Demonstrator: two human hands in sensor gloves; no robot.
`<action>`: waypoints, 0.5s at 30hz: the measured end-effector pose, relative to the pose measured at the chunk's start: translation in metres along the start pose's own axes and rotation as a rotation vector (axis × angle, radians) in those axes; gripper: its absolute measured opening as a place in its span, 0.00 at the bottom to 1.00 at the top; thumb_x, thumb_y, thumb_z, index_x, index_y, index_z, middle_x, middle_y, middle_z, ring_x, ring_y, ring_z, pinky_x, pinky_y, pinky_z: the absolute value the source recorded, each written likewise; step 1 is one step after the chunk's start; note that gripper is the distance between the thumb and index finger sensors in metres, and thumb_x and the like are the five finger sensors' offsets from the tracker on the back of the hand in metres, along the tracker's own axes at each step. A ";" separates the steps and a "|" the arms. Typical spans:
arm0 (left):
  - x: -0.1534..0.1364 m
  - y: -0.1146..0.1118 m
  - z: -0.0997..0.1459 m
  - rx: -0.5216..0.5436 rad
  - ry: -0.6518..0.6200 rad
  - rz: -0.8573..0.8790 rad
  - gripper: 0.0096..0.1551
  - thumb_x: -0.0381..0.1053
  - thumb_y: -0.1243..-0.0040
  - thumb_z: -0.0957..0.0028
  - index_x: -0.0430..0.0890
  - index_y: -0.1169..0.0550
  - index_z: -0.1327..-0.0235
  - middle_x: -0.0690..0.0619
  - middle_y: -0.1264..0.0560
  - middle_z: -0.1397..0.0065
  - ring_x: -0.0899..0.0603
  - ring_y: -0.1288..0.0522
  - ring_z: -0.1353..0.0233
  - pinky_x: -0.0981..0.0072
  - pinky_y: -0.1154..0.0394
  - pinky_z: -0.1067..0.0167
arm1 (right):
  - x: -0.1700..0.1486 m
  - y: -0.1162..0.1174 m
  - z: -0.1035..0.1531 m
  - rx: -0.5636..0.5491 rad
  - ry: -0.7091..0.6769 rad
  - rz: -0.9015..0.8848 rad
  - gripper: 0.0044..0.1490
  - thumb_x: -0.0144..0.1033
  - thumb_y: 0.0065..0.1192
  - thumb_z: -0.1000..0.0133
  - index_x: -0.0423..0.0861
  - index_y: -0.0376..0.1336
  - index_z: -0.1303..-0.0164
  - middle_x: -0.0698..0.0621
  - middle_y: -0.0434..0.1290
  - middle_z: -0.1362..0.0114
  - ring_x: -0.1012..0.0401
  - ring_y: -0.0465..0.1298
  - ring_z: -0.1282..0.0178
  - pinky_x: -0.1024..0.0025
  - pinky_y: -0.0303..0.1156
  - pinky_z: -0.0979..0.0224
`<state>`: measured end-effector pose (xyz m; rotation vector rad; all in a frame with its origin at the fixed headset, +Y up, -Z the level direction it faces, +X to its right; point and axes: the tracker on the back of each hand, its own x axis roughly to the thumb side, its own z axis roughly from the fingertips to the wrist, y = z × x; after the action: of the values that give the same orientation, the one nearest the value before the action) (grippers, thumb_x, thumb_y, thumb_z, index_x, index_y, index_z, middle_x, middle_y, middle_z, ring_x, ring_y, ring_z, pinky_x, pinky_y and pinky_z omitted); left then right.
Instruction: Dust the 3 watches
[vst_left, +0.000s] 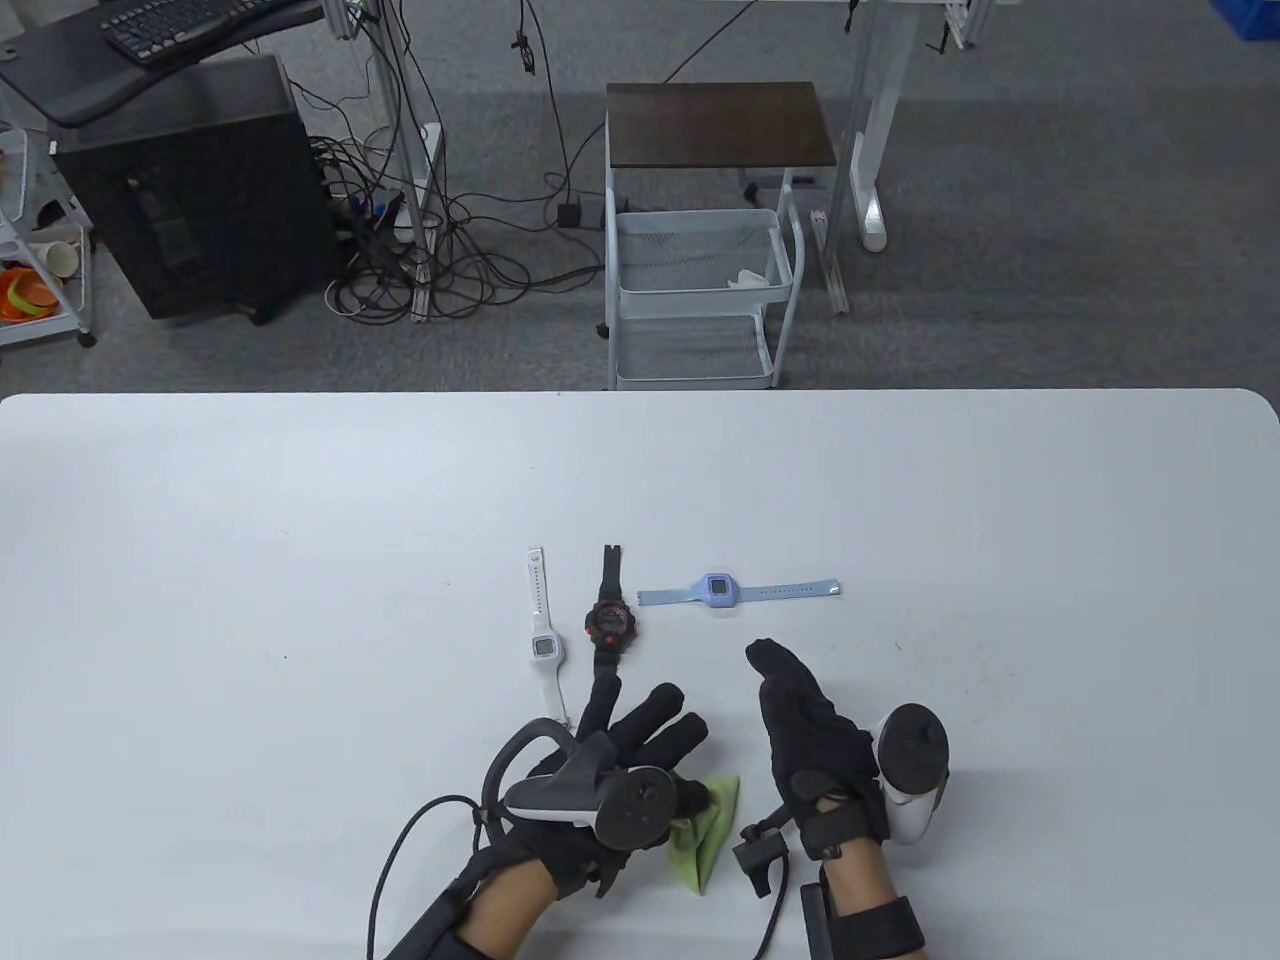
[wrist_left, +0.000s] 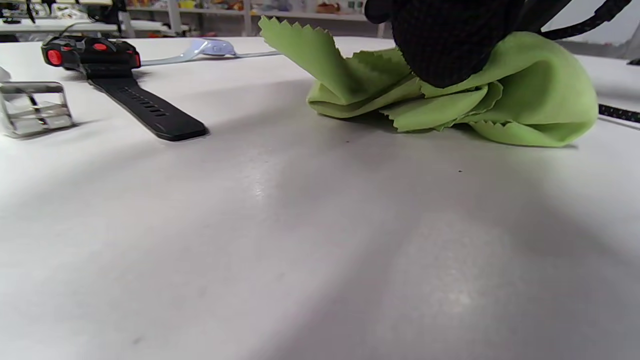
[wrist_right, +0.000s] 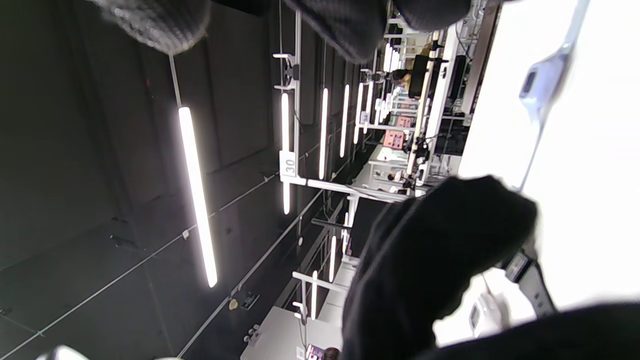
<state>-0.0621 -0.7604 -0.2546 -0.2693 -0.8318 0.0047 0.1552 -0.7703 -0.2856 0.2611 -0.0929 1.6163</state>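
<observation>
Table view: white table (vst_left: 300, 560); beyond it grey carpet and a wire cart (vst_left: 700, 290). White watch (vst_left: 545, 640), black-and-red watch (vst_left: 610, 625) and blue watch (vst_left: 720, 591) lie mid-table. Left hand (vst_left: 620, 770), fingers spread, rests on green cloth (vst_left: 705, 835). Right hand (vst_left: 810, 730) empty, fingers straight.

Left wrist view: thumb presses the crumpled cloth (wrist_left: 450, 95); black watch (wrist_left: 100, 65) nearby.

Right wrist view: sideways; blue watch (wrist_right: 542, 82) on table.

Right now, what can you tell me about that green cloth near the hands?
The green cloth is a thin, soft-looking wiping cloth with zigzag-cut edges. It lies crumpled and folded over itself on the white table, one corner standing up. The left hand rests on it, a gloved fingertip pressing into its folds. It lies apart from the watches.
</observation>
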 end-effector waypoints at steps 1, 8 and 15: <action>0.000 -0.001 0.000 0.010 0.000 0.006 0.27 0.62 0.41 0.40 0.70 0.35 0.28 0.57 0.60 0.10 0.39 0.71 0.12 0.26 0.73 0.30 | 0.000 0.000 0.000 0.000 0.000 0.000 0.56 0.67 0.48 0.47 0.32 0.54 0.26 0.23 0.50 0.23 0.23 0.50 0.30 0.19 0.35 0.42; 0.000 -0.001 -0.001 0.044 0.009 0.032 0.24 0.62 0.42 0.40 0.67 0.31 0.31 0.57 0.55 0.10 0.38 0.68 0.11 0.25 0.72 0.29 | -0.001 0.001 0.000 0.008 0.008 0.010 0.56 0.67 0.48 0.47 0.32 0.54 0.26 0.23 0.50 0.23 0.23 0.50 0.30 0.19 0.35 0.42; -0.008 0.007 0.005 0.121 0.006 0.169 0.24 0.62 0.42 0.40 0.64 0.29 0.31 0.57 0.51 0.11 0.37 0.66 0.11 0.25 0.71 0.29 | -0.001 0.001 0.000 0.010 0.014 0.012 0.56 0.67 0.48 0.47 0.32 0.54 0.26 0.23 0.50 0.23 0.23 0.49 0.30 0.19 0.35 0.42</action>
<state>-0.0702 -0.7538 -0.2584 -0.2253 -0.7972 0.2117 0.1541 -0.7712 -0.2854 0.2573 -0.0759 1.6303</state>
